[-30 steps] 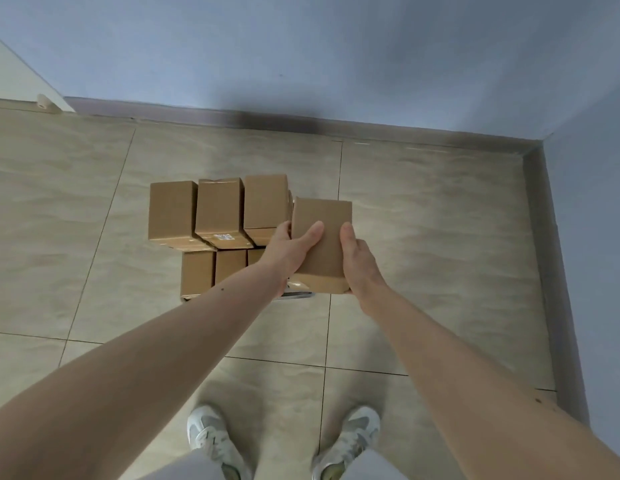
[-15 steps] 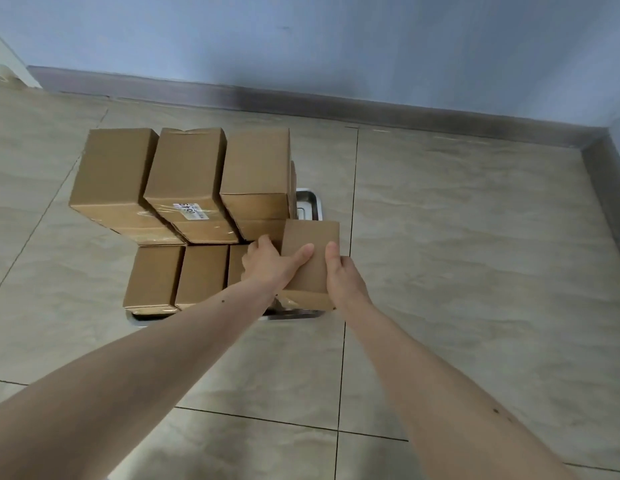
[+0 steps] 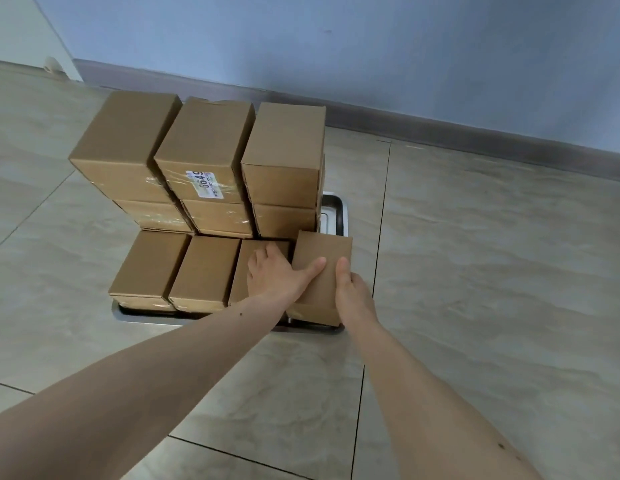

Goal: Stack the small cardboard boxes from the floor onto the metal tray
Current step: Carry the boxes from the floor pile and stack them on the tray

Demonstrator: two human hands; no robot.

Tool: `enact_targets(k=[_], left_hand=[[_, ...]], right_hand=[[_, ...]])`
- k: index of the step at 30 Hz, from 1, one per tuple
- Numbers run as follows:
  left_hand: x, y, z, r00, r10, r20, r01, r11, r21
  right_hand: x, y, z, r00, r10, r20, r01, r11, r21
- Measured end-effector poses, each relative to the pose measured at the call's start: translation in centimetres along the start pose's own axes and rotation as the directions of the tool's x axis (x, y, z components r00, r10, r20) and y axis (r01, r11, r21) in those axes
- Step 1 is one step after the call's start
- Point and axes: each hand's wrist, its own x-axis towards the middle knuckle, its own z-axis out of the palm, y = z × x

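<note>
Both hands are gripping one small cardboard box [image 3: 321, 271], left hand [image 3: 277, 275] and right hand [image 3: 353, 292] fingers clamping its sides, at the metal tray's [image 3: 332, 209] front right corner.

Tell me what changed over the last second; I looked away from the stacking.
Both hands, left and right, carried the box down into the tray's front right corner, beside the front row. Their grip on it is unchanged; the stacked boxes stayed put.
</note>
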Motion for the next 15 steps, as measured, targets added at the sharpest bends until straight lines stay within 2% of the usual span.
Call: enact_targets(k=[9,15], left_hand=[[1.1,-1.4,1.9,0.992,0.126,0.032,-0.128,0.988,0.085],[1.3,-1.9,2.5,0.985,0.133,0.106,-0.144,0.985,0.098]], right_hand=[[1.3,0.8,0.7,0.999,0.039,-0.033,-0.041,0.997,-0.067],[2.0,0.9,1.1,0.987,-0.013,-0.158,-0.005,0.994,-0.110]])
